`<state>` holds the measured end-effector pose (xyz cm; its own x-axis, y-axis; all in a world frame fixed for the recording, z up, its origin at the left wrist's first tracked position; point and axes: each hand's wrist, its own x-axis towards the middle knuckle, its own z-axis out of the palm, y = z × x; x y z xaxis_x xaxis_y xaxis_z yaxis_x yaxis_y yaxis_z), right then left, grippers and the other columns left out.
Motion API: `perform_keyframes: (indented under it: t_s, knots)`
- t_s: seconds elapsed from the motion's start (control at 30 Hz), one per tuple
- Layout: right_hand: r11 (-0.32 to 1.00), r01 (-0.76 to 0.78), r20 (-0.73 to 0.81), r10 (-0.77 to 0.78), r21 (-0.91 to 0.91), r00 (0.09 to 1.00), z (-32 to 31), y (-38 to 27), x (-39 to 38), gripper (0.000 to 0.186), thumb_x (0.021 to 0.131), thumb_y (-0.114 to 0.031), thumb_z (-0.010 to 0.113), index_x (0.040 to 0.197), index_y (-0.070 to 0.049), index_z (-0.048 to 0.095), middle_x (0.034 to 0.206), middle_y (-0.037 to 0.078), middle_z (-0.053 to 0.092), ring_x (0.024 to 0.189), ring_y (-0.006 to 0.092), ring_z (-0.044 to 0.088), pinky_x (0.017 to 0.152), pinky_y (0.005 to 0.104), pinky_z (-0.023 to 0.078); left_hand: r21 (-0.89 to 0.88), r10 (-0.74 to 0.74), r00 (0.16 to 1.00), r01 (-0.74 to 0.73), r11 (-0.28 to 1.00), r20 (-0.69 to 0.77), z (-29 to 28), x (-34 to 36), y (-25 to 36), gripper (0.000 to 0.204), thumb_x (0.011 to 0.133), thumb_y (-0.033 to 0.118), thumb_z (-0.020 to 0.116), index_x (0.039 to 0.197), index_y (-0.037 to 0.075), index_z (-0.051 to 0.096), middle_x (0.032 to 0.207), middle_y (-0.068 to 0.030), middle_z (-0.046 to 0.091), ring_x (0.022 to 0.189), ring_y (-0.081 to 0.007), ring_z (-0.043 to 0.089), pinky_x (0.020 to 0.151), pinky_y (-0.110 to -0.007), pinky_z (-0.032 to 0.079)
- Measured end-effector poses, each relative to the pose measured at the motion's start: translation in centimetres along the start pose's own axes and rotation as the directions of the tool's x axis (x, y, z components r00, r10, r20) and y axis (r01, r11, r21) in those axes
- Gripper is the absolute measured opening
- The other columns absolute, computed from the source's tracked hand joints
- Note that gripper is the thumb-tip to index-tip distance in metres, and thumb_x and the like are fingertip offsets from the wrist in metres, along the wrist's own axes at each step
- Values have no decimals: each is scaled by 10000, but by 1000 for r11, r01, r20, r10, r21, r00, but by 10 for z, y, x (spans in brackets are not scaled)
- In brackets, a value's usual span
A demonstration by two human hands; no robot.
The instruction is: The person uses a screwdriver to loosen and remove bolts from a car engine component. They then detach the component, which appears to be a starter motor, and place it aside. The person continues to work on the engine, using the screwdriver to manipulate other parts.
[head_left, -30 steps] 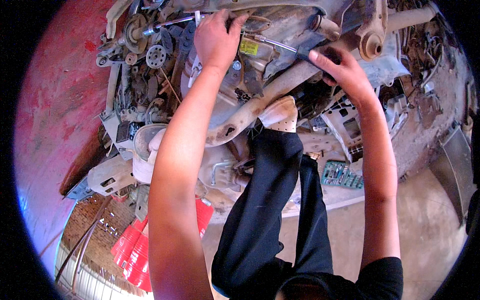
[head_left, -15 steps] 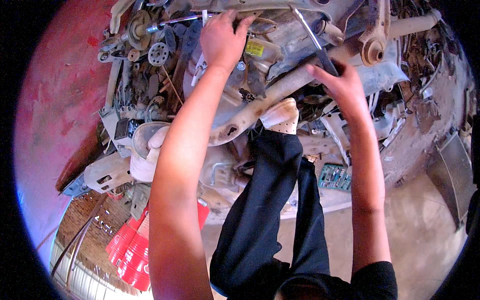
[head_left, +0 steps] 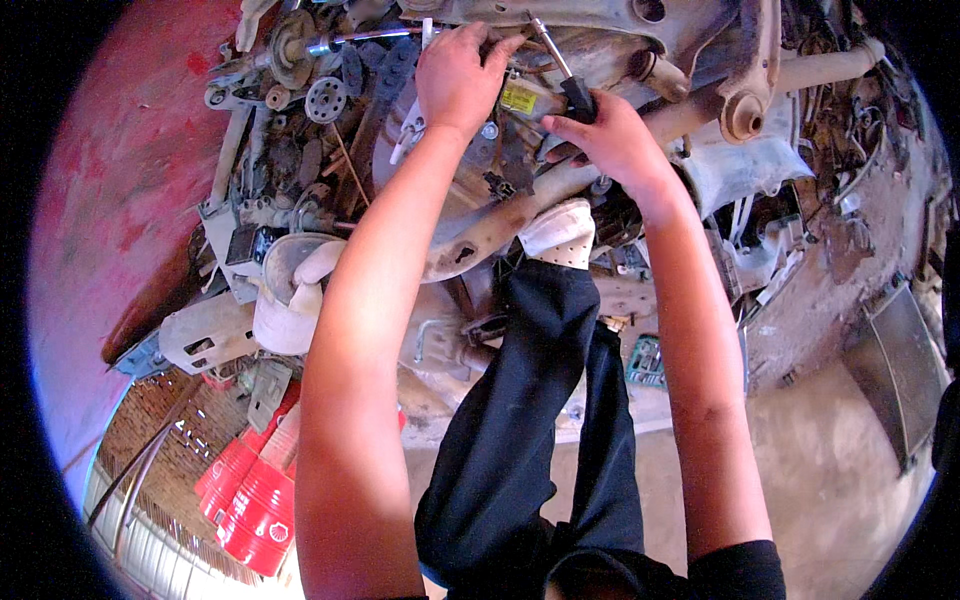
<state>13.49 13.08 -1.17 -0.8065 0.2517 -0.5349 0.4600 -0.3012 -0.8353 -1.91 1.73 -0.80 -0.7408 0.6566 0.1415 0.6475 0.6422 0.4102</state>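
My left hand is up among dirty metal car parts, its fingers curled at a long part; what they hold is hidden. Beside it are a long chrome bar and a white strip. My right hand grips a tool with a black handle and chrome shaft, angled up toward the upper metal panel, close right of my left hand. A part with a yellow label sits between the hands. A thick pipe runs diagonally below them.
My shoe rests by the pipe. Around are a green socket set, a white bucket, red drums, a red panel at left, piled parts and a metal sheet at right.
My right hand has moved left toward my left hand, and its tool has swung steeper, its tip now up by the panel. My left hand has shifted slightly right.
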Motion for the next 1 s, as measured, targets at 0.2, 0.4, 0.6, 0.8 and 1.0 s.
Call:
perform_keyframes:
  t_s: [0.2,0.4,0.6,0.8,1.0]
  knots:
    - [990,-62,-29,59,-125,998,8,-5,7,293,801,-265,714,836,21,667,701,68,656,536,112,607,477,264,464,52,-14,1000,15,999,-19,-3,-1,-1,436,796,458,628,922,43,675,871,-163,649,866,-337,610,781,-417,473]
    - [989,-107,-29,104,-100,994,-9,-13,-12,319,787,-350,742,743,-62,612,591,-47,508,489,45,419,445,214,322,-10,10,998,-10,1000,-54,-1,0,-2,380,792,416,637,862,44,668,835,-145,651,837,-331,606,761,-429,471]
    - [970,-190,-73,181,-152,981,-12,-21,-22,366,769,-370,753,717,-50,583,569,-18,519,471,64,460,414,228,340,-40,21,996,-25,999,-88,-4,-2,-1,346,786,397,646,865,62,677,839,-132,656,836,-315,611,764,-423,473]
    - [970,-175,-1,177,-168,984,-27,-17,-22,391,772,-402,744,700,-69,553,546,-41,467,459,56,419,419,226,325,4,-122,988,122,993,92,-15,4,13,301,806,327,638,844,29,641,834,-169,631,815,-362,595,734,-448,471]
    - [941,-285,-34,283,-181,958,-34,-15,-38,368,756,-393,759,748,-61,600,567,-51,476,474,53,413,429,220,303,-74,-72,997,74,994,29,-17,0,9,297,804,319,640,815,23,632,810,-173,630,792,-366,598,702,-457,471]
